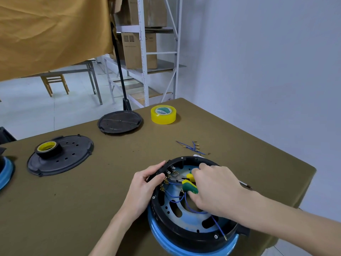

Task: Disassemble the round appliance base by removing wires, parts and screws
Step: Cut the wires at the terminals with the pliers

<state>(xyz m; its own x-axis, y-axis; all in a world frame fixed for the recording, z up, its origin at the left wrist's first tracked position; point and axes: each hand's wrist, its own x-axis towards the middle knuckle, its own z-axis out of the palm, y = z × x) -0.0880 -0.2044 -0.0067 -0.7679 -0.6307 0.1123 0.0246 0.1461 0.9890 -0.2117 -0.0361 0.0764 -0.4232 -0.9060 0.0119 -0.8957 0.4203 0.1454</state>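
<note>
Inside the base, hand-held pliers

The round appliance base is sitting at the near right of the table, with wires lying inside it. The left hand is resting on its left rim, and the right hand is reaching in from the right, holding pliers over the inside. Just beyond the base, farther right, loose wires are lying on the table. A tape roll is sitting at the far edge, with a round plate to its left. Nearer and farther left, another plate is lying with a smaller tape roll on it. Behind the table, shelving is standing against the wall.
</note>
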